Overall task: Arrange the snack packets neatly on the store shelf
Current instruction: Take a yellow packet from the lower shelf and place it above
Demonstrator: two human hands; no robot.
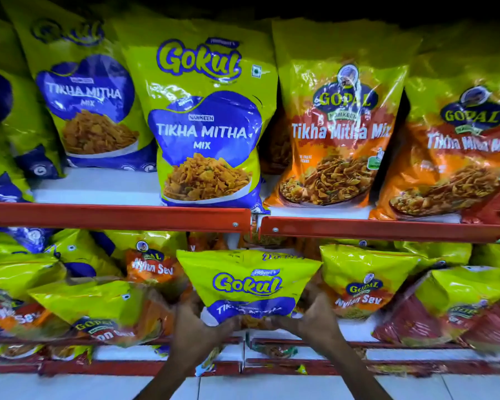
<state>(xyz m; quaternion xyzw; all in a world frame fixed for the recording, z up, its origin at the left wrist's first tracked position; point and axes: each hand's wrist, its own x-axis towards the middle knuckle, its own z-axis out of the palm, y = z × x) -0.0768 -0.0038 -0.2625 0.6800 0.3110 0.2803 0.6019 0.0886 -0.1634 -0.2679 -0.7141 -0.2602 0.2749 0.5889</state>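
At lower centre, both hands, left and right, gripped a Gokul packet unplaced; upper shelf stood orderly, lower packets remained jumbled.

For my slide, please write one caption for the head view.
Both hands hold a green-and-blue Gokul snack packet at the lower shelf, below the red shelf rail.

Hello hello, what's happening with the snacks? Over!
Both hands, left and right, gripping Gokul packet by its bottom. Held before lower shelf. Gopal packets crowd both sides.
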